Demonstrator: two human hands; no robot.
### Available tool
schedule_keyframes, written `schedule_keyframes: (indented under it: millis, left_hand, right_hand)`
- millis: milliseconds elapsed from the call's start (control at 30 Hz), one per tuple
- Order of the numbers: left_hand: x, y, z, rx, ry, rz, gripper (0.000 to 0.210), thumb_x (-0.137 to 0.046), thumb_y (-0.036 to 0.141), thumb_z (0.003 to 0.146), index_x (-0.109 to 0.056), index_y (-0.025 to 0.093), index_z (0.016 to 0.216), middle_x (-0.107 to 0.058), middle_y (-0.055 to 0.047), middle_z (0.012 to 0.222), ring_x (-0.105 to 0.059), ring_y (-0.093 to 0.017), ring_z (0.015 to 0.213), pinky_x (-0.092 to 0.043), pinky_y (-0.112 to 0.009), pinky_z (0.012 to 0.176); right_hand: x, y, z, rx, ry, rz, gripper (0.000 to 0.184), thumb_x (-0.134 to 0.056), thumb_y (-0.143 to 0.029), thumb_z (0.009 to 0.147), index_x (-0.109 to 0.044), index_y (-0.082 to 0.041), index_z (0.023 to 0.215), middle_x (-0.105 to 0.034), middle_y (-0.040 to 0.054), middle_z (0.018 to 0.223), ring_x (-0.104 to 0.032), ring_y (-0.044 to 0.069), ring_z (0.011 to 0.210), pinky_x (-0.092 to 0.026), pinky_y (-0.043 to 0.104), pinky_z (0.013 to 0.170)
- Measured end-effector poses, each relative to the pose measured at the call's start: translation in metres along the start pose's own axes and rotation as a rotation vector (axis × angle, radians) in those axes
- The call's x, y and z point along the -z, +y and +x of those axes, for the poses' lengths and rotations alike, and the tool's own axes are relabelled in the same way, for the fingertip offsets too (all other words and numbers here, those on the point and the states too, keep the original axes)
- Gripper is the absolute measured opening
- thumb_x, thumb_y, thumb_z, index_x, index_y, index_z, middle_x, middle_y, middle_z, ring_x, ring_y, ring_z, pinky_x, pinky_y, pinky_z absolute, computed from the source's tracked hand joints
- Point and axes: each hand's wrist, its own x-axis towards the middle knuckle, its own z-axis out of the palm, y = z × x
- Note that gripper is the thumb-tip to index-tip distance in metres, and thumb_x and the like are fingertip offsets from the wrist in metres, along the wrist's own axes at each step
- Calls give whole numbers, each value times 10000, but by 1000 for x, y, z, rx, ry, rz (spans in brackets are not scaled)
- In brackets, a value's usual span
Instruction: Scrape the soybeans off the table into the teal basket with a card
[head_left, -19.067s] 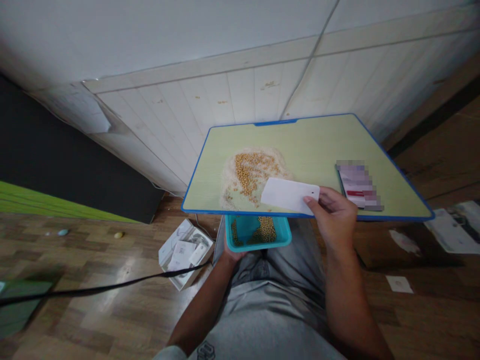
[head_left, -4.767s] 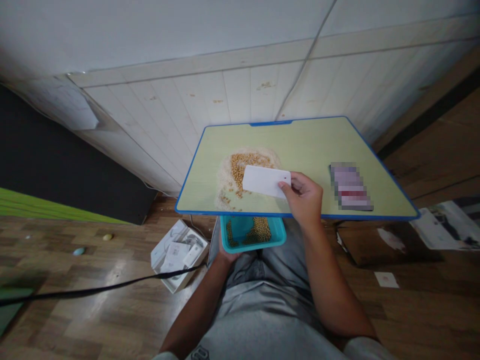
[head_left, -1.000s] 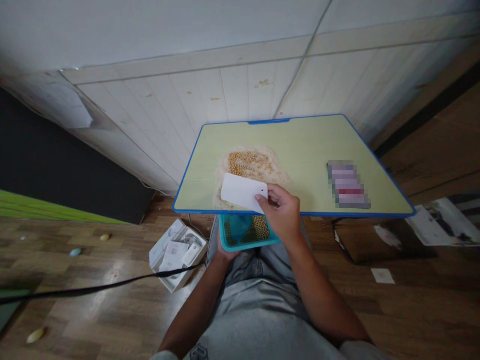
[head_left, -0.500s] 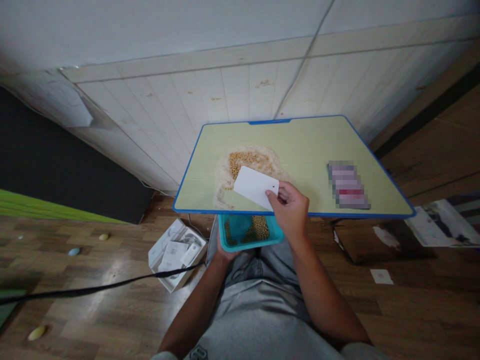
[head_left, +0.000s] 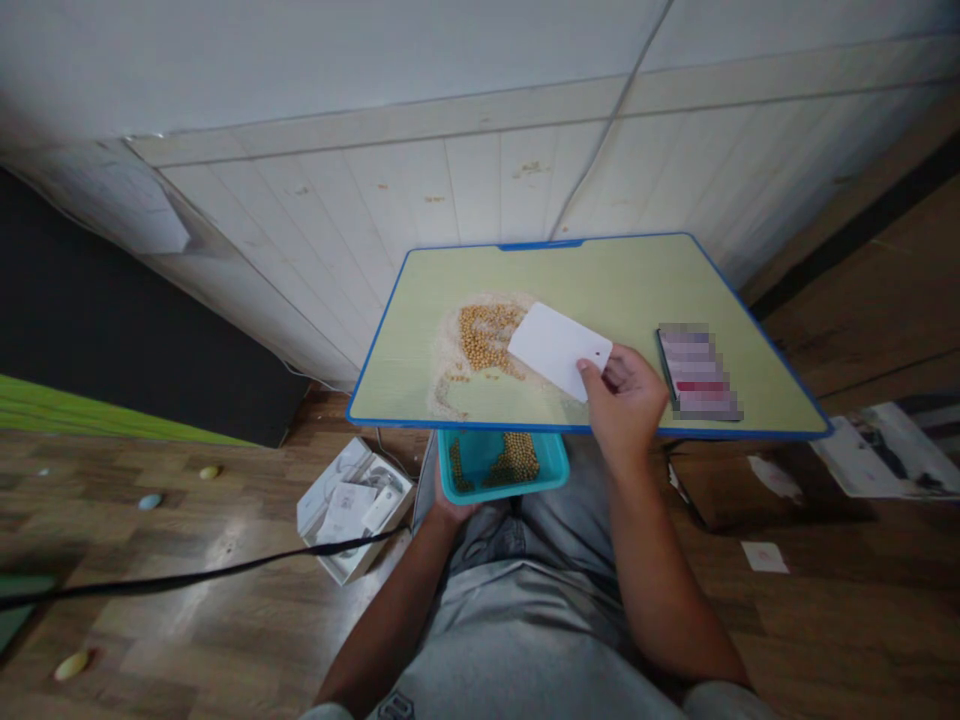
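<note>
In the right hand (head_left: 628, 392), a white card (head_left: 559, 345), held out over the green worktop (head_left: 622, 275), right beside tan beans (head_left: 474, 335) and pale grains (head_left: 446, 350). Fingers narrow, pinching the card at 1 short end, with the thumb (head_left: 589, 375) across the upper face near 1 small hole (head_left: 597, 352). Touching the worktop or just clear of it: cannot tell.

Probably thin and light, stiff enough to keep flat from a 1-ended grip, a bit slippery if smooth or dusty, unlikely to break. Best taken by the holed end, thumb above, fingers below, leaving the opposite edge free. In looks, plain white, oblong, round-cornered, without visible print.

At the left hand (head_left: 456, 508), a teal tub (head_left: 510, 495), just below the near edge of the worktop, supported around the lower left side. Fingers mostly hidden underneath; cannot tell how wide. Likely light-walled, somewhat weighted by the yellowish beans (head_left: 517, 458) inside, loose and apt to roll; better held level, from beneath or by the rim. Rectangular, open-topped, with 1 larger heap toward the right and 1 smaller along the left wall.
</note>
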Motion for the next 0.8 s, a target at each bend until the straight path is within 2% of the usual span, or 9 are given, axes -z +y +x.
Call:
schedule_keyframes:
  millis: [167, 267, 333, 500, 667, 800]
  left_hand:
    - [-7, 3, -4, 2, 0, -7, 1029, -689, 860, 1090, -613, 331, 1970, -805, -90, 1859, -461, -533, 1959, -376, -778, 1619]
    - [-16, 6, -7, -25, -34, -8, 1019, -696, 869, 1090, -610, 369, 1974, -766, -46, 1905, -421, -525, 1979, -367, -765, 1626]
    - [-21, 8, -8, -19, -57, -12, 1038, -701, 878, 1083, -607, 359, 1977, -785, -57, 1882, -416, -534, 1979, -351, -780, 1629]
    - [-29, 10, -10, -11, -53, -25, 925, -628, 851, 1138, -683, 363, 1922, -798, -35, 1869, -405, -520, 1986, -328, -748, 1640]
    - [-25, 8, -7, -22, -49, -30, 916, -692, 841, 1105, -712, 373, 1892, -783, -38, 1888, -384, -525, 1994, -339, -733, 1636]
    - [-20, 6, -5, -12, -49, -41, 784, -731, 834, 1081, -871, 364, 1693, -830, -55, 1830, -444, -530, 1967, -369, -738, 1626]
  right_hand:
    - [-6, 1, 11, 35, -54, -20, 206, -921, -412, 975, -898, -266, 1119, -976, 81, 1049, -957, 314, 969, -828, 460, 914]
    - [-8, 4, 10, 21, -120, -60, 197, -902, -419, 986, -908, -269, 1113, -956, 60, 1000, -940, 313, 949, -822, 464, 927]
    - [-8, 4, 9, 31, -148, -74, 181, -894, -411, 975, -911, -269, 1085, -946, 52, 968, -929, 308, 910, -813, 460, 916]
    - [-9, -2, 9, 62, -148, -84, 165, -877, -413, 984, -921, -285, 1079, -950, 49, 973, -929, 313, 910, -813, 459, 891]
    - [-10, -5, 11, 50, -197, -79, 175, -898, -430, 977, -935, -292, 1079, -957, 34, 961, -933, 312, 910, -817, 487, 957]
    - [-7, -6, 9, 38, -262, -49, 196, -901, -428, 965, -955, -277, 1078, -973, 42, 983, -945, 310, 923, -802, 469, 947]
